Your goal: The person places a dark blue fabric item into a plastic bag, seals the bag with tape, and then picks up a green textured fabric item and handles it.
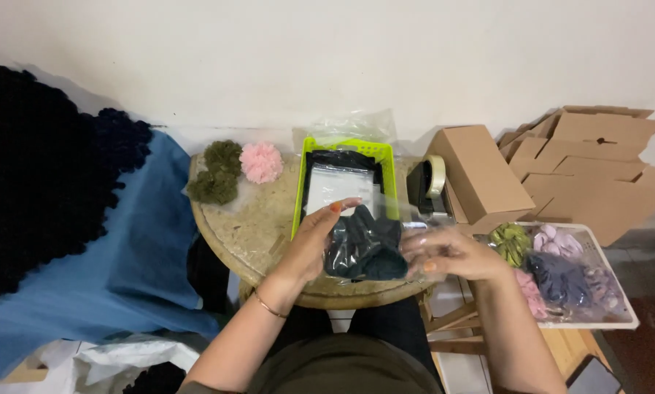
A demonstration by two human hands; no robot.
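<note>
I see my left hand (309, 244) and right hand (448, 252) closed on the side edges of a clear bag (367, 244) holding a dark scrunchie, above the round table (247, 226); it looks light, soft and slippery, best pinched at the edges; green basket (346, 149) at twelve o'clock, cardboard boxes (561, 168) at two, white tray (597, 252) at three, white wall behind

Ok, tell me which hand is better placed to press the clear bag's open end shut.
Probably the right hand: its fingers lie on the clear bag beside the dark scrunchie, while the left hand cups the other side.
</note>
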